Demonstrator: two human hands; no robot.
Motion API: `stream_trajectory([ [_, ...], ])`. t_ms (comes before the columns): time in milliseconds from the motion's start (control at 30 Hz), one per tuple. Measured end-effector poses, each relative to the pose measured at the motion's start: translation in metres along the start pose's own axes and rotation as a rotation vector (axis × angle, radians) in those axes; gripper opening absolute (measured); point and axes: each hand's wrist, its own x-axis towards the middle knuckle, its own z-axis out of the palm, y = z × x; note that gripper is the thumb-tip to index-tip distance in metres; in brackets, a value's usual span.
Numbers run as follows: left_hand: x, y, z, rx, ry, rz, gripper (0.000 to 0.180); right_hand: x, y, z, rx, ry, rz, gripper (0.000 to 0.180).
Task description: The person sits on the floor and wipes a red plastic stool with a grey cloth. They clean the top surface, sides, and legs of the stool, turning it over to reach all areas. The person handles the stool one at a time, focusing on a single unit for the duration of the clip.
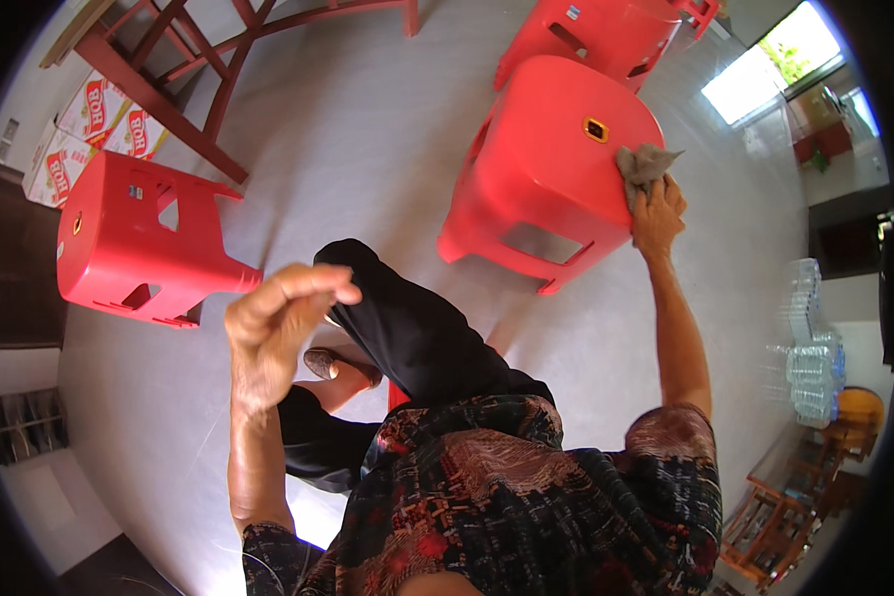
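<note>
A red plastic stool point(546, 149) stands ahead and to the right, with a small dark spot framed in yellow on its seat. Against the right edge of that seat, my right hand point(658, 214) grips a crumpled grey cloth point(647, 162). The fingers are closed round the cloth, and part of it is hidden behind them. My left hand point(286, 323) is raised in the air at the left, its fingers bent together in a pinch, with nothing seen in it. Beyond it, farther left, another red plastic stool point(144, 238) lies tipped on its side.
Another red stool point(606, 35) stands just behind the near one. At the far left are a dark red wooden frame point(209, 79) and red-and-white cartons point(94, 114). Packs of clear bottles point(813, 372) and wooden chairs point(770, 526) line the right side. Grey floor point(338, 149) lies between the stools.
</note>
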Motion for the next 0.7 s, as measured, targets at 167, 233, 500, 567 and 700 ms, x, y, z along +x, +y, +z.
stream_trajectory([
  [167, 0.028, -0.035, -0.011, -0.19, 0.109, -0.172, 0.019, 0.008, 0.025, 0.033, 0.083, 0.141, -0.062, 0.039],
  [233, 0.036, -0.044, -0.018, -0.201, 0.152, -0.236, 0.02, 0.007, 0.016, 0.029, 0.104, 0.112, -0.012, 0.039],
  [500, 0.079, -0.095, 0.016, -0.201, 0.074, -0.385, 0.034, 0.008, 0.017, 0.024, 0.152, 0.14, -0.05, 0.038],
  [567, 0.099, -0.109, 0.041, -0.198, 0.012, -0.421, 0.038, 0.009, 0.02, 0.026, 0.165, 0.163, -0.061, 0.037],
  [700, 0.148, -0.138, 0.097, -0.108, -0.08, -0.523, 0.061, 0.007, 0.01, 0.022, 0.239, 0.177, -0.062, 0.037],
])
